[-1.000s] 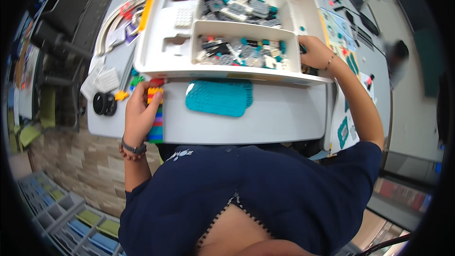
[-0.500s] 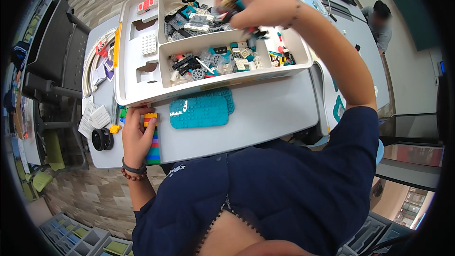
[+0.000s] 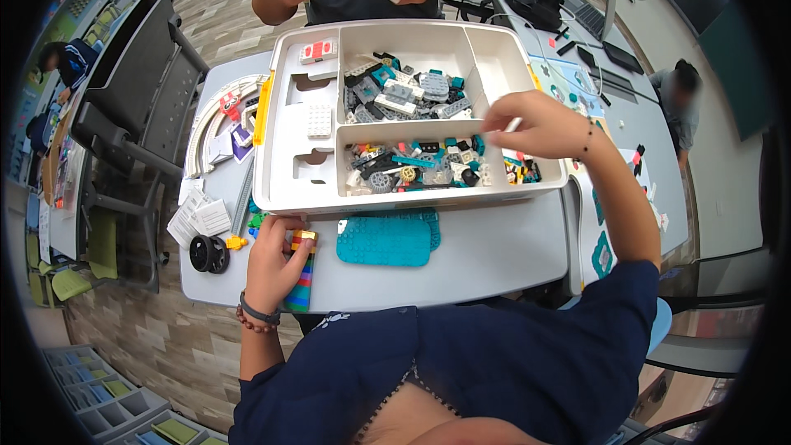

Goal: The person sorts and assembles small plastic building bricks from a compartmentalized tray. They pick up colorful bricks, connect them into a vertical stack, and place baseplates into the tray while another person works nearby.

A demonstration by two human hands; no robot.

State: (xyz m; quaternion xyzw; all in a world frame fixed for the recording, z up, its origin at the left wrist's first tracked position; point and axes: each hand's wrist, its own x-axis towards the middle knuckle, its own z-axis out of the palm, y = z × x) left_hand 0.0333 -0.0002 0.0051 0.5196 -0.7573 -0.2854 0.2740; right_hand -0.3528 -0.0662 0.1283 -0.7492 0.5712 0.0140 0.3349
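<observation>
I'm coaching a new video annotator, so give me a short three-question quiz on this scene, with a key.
1. Which thing is the left hand gripping?
A) a pair of round black wheels
B) a rainbow-striped plastic brick stack
C) a flat white paper card

2. True or false: the right hand is over the white plastic sorting tray.

3. Where do the overlapping turquoise studded plastic plates lie in relation to the tray?

Key:
1. B
2. True
3. On the light grey tabletop, just outside the tray, on the wearer's side.
</observation>
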